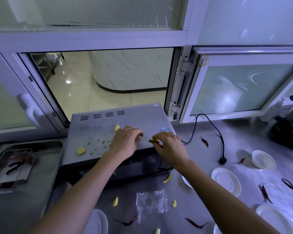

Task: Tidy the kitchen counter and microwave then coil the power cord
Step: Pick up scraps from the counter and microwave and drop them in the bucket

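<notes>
A grey microwave (95, 132) stands on the steel counter (243, 141) below an open serving window. Both my hands rest on its top. My left hand (125, 141) pinches a small pale scrap at its fingertips. My right hand (169, 146) grips a dark red chili piece together with a yellow bit near the microwave's front right edge. Yellow ginger pieces (80, 150) and small seeds lie on the microwave's top. The black power cord (215, 129) snakes over the counter on the right, unplugged, and its plug (222, 160) lies flat.
Dried red chilies (204, 141) and ginger bits (115, 201) are scattered on the counter, along with a clear plastic wrapper (151, 202). White saucers (226, 180) and a small bowl (263, 159) sit right. A steel sink with a tray (12, 166) is left. Dark appliances (289, 132) stand far right.
</notes>
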### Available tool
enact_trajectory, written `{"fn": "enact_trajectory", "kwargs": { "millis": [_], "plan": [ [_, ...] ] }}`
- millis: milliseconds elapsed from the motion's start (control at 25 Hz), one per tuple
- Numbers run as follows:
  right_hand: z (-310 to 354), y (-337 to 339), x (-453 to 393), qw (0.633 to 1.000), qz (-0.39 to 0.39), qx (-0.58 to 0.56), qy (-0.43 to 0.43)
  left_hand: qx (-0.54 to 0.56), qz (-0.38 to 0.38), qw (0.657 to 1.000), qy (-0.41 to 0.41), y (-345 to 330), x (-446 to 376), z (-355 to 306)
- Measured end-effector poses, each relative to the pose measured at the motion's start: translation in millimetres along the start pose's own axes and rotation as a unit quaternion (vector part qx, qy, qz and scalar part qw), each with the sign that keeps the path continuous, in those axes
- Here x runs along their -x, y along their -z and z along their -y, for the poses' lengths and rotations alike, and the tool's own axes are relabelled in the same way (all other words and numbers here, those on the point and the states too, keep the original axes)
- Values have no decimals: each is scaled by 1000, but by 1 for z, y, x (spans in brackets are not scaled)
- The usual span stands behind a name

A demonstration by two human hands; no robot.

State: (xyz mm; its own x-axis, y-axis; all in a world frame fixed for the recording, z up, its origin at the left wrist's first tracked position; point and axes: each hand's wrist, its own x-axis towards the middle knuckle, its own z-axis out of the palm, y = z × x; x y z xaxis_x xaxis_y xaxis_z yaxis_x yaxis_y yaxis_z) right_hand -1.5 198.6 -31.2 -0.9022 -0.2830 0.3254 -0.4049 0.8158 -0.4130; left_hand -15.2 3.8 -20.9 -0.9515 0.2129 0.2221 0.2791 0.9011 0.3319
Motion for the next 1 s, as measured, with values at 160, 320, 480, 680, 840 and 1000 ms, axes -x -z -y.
{"fn": "enact_trajectory", "kwargs": {
  "millis": [160, 320, 480, 680, 840, 1000],
  "plan": [
    [1, 14, 26, 1000, -7, 12, -25, 6, -7, 999, -43, 1, 18, -12],
    [-9, 30, 78, 997, -5, 29, -71, 21, -21, 995, -96, -17, 36, -40],
    [-25, 56, 136, 990, -39, 33, -135, 75, -9, 984, -163, -40, 52, -88],
    [-60, 106, 239, 960, -95, 39, -260, 85, 61, 968, -230, -80, 81, -182],
    [-98, 143, 343, 926, -102, 43, -360, 110, 120, 946, -279, -123, 114, -276],
    [-131, 175, 457, 895, -111, 38, -431, 111, 190, 925, -309, -170, 170, -375]
  ]
}}
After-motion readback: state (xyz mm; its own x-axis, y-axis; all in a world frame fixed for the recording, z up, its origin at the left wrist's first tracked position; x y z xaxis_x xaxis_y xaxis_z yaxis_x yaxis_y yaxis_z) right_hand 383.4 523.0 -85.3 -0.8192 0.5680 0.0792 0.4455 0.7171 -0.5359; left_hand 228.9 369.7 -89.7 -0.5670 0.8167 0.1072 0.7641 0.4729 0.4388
